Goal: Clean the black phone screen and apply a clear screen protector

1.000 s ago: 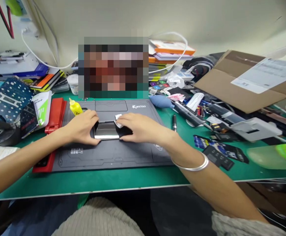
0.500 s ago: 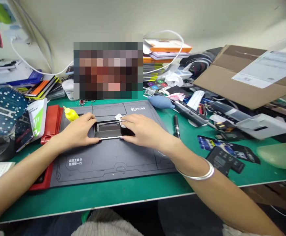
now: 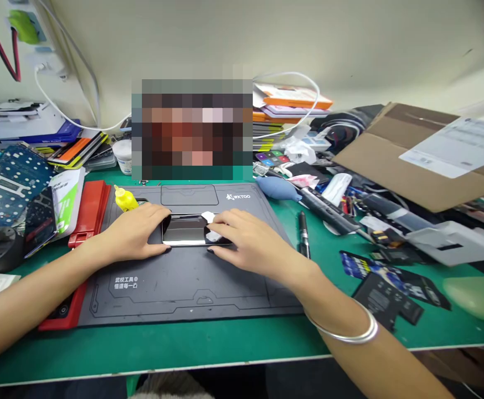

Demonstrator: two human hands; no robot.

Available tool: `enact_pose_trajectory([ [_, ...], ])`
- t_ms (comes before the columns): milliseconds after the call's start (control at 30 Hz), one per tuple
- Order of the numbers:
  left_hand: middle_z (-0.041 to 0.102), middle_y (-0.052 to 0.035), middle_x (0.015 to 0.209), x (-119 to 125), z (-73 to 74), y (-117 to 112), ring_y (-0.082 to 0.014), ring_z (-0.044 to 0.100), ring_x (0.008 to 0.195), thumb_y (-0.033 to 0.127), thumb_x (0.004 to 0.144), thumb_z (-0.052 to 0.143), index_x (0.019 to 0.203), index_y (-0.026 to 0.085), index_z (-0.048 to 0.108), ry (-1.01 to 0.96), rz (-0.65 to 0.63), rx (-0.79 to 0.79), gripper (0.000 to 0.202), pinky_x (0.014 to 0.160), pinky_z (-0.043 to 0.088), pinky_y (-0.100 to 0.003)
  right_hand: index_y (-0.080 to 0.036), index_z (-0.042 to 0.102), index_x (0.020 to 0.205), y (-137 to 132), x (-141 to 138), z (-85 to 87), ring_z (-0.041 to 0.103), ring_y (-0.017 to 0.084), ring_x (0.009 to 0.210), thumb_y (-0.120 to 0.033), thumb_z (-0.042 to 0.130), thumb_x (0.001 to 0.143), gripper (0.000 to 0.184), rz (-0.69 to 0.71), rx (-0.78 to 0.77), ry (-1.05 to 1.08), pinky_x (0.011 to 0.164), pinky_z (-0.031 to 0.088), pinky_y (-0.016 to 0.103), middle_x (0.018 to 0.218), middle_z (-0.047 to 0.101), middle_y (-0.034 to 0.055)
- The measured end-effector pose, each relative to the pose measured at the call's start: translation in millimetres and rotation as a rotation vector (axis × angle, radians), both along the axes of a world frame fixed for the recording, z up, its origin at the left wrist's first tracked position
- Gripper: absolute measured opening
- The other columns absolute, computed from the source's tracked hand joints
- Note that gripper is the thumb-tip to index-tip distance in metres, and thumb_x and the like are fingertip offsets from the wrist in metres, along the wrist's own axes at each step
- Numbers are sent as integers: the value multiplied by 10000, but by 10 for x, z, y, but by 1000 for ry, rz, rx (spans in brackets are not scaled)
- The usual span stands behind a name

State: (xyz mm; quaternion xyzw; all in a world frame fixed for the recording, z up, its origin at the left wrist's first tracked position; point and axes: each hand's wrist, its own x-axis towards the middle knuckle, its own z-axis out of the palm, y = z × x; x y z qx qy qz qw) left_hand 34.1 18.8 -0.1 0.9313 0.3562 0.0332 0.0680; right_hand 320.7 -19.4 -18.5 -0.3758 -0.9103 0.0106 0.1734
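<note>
A dark smartphone (image 3: pixel 184 230) lies flat with its glossy screen up on a grey work mat (image 3: pixel 184 277). My left hand (image 3: pixel 136 235) grips the phone's left end, thumb on the near edge, fingers curled over the far edge. My right hand (image 3: pixel 246 244) rests on the phone's right end, its fingers pressing a small white wipe (image 3: pixel 211 226) onto the screen. A silver bangle (image 3: pixel 345 330) sits on my right wrist.
A yellow dropper bottle (image 3: pixel 124 199) stands at the mat's back left beside a red case (image 3: pixel 90 213). A black pen (image 3: pixel 303 233), a blue air blower (image 3: pixel 277 188), packaging, tools and a cardboard box (image 3: pixel 412 160) crowd the green table (image 3: pixel 225 343) to the right.
The wipe under my right fingers has shifted a little across the screen. My left hand has kept its grip. The view has tilted, so everything sits lower in the picture.
</note>
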Motion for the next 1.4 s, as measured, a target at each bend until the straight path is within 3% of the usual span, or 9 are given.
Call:
enact_pose_trajectory([
  [133,642,-161,1258,-22,-7,9,-310,609,1132,409,855,710,1303,115,512,-31,1,-4,571,964,510,-435,-121,720,1099,14,-20,-72,622,329,1215,-266,684,901,248,51,85,25,1008,537,506,1289,683,179],
  [467,648,-151,1276,-36,-11,14,-315,616,1139,408,849,714,1299,140,517,-44,14,-12,559,943,517,-445,-87,735,1096,-68,-41,19,679,321,1166,-237,594,941,257,-74,20,-117,1038,532,504,1253,712,193],
  [567,643,-157,1285,-32,-17,8,-318,612,1155,406,850,721,1303,131,511,-34,6,-6,570,964,513,-450,-102,735,1110,-159,-132,60,651,316,1218,-291,582,959,286,24,-53,-119,1080,499,506,1278,705,170],
  [667,640,-162,1284,-31,-21,9,-314,607,1164,399,849,728,1308,118,506,-36,-16,10,582,994,499,-447,-88,669,1271,-208,-225,56,540,322,1361,-380,603,952,437,106,-109,-148,1148,440,508,1443,592,173],
  [767,640,-166,1274,-29,-18,15,-313,610,1152,404,857,720,1301,109,510,-36,-21,17,573,983,502,-440,-33,594,1366,-205,-221,57,473,355,1415,-447,580,962,579,-9,-110,-230,1154,425,541,1513,491,228],
  [900,647,-158,1235,-26,-17,23,-316,617,1111,415,853,715,1287,118,524,-22,0,5,560,931,517,-438,-32,694,1219,-217,-135,116,630,357,1255,-394,528,995,457,-192,-72,-315,1148,414,579,1342,644,250],
  [1000,648,-146,1223,-24,-18,23,-310,617,1110,423,853,704,1283,140,528,-39,2,-10,544,931,515,-434,-49,733,1139,-254,-144,133,679,341,1181,-355,532,994,394,-149,-20,-314,1166,399,572,1264,696,233],
  [1200,644,-153,1234,-33,-17,15,-313,614,1118,434,870,678,1276,144,525,-54,-16,-3,522,948,509,-441,-13,637,1309,-185,-160,47,530,373,1364,-417,503,1001,526,-16,-42,-255,1152,432,560,1455,544,255],
  [1400,639,-155,1259,-43,-38,16,-321,608,1142,438,871,677,1289,147,517,-38,-13,6,534,948,510,-445,-55,584,1374,-55,-19,14,478,354,1412,-372,535,987,503,-109,-125,-193,1149,433,572,1515,485,238],
])
